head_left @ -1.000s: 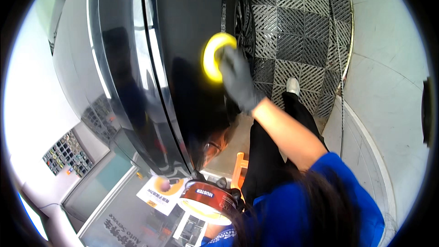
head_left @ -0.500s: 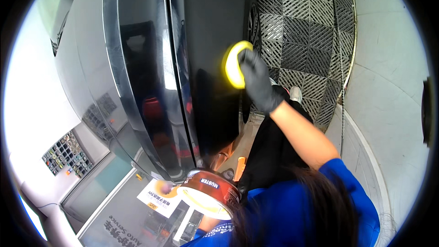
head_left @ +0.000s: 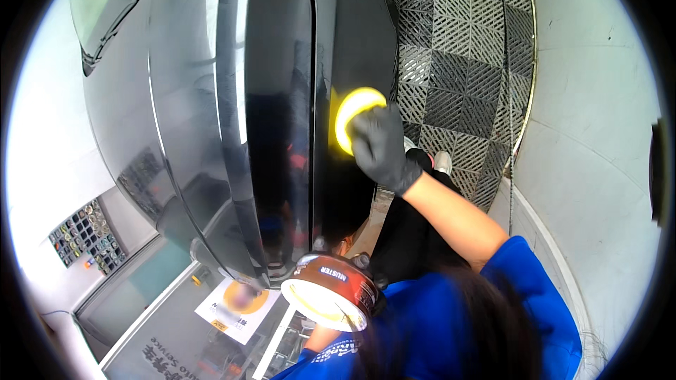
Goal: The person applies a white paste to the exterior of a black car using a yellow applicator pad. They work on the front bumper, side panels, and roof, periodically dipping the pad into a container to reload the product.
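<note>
My right hand point(head_left: 384, 148), in a black glove, is closed on a round yellow applicator pad point(head_left: 355, 109). The pad lies against the glossy black car panel point(head_left: 355, 42), just right of a long vertical seam; pad and fingers are slightly blurred. At the lower middle is a round red-brown tin point(head_left: 345, 276), tilted so its pale inner face with yellow along the rim shows. My left forearm point(head_left: 318, 338) comes up beneath the tin. Dark gloved fingertips seem to show at its far edge; the rest of my left hand is hidden behind it.
The car's curved dark bodywork point(head_left: 190, 84) fills the left. Grey and black grated tiles point(head_left: 458, 63) cover the floor to the right, beside a pale wall point(head_left: 584, 112). A glass panel with a poster point(head_left: 236, 309) stands lower left, near a rack of small items point(head_left: 88, 236).
The pad and my right hand have moved left across the panel, closer to the seam. The view has shifted, so the car sits further right. The tin stays in nearly the same place.
</note>
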The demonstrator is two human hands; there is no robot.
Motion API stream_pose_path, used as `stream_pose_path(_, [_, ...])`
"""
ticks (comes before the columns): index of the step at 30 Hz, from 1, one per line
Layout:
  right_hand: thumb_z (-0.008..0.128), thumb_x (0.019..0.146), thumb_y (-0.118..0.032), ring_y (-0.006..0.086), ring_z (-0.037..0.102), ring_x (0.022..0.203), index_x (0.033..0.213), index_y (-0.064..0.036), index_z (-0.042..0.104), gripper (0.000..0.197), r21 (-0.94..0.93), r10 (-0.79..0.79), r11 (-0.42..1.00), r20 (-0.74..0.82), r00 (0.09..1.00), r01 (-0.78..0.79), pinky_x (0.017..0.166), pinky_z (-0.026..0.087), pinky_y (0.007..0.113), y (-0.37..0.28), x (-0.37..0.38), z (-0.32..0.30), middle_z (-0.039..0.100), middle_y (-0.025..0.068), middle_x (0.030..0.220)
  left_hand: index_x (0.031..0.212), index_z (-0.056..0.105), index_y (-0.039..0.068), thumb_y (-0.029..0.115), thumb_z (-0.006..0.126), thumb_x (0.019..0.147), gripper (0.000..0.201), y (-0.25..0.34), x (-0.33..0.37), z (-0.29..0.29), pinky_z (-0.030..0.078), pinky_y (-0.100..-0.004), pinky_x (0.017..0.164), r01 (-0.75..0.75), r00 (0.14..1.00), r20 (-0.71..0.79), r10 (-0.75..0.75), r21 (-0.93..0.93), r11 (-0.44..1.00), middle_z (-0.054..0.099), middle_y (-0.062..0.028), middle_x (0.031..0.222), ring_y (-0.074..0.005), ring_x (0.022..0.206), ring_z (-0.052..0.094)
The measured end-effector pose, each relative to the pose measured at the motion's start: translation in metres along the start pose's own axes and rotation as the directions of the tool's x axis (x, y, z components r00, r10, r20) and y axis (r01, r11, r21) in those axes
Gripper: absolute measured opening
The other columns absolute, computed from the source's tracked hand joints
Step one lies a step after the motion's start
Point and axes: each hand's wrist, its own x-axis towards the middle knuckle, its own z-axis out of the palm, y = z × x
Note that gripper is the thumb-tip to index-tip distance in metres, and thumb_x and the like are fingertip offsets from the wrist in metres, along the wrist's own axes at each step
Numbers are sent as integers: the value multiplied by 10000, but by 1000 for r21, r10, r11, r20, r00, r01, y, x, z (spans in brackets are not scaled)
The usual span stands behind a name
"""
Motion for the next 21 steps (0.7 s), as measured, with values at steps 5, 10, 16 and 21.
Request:
stream_pose_path(5, [502,745,-103,358,580,551,753,-36,601,120,121,259,965,-296,919,-233,500,420,422,23,47,1,588,179,649,1277,519,89,493,488,914,544,11,-5,17,472,-490,897,-40,997,59,42,-39,998,565,-152,1233,-345,1102,564])
stream_pose_path(10, [515,699,-93,287,545,564,657,-120,574,78,-53,-231,972,-17,973,230,592,425,403,-31,24,1,515,90,564,1276,520,88,492,491,913,544,13,-4,22,472,-490,898,-56,993,96,63,-71,996,565,-152,1233,-346,1102,565])
stream_pose_path(16, [534,782,-129,300,563,578,715,-96,623,116,-107,-77,992,-133,988,62,609,449,433,-40,73,13,561,139,612,1276,521,87,490,494,912,544,21,-3,34,473,-491,898,-54,991,119,64,-90,995,566,-152,1232,-347,1102,566])
stream_pose_path(21, [522,762,-113,284,541,549,716,-64,603,105,-112,-164,981,-29,986,160,594,444,393,-13,34,0,562,121,603,1275,522,86,489,496,911,544,27,3,46,473,-491,898,-46,986,154,60,-92,995,567,-153,1232,-348,1102,567])
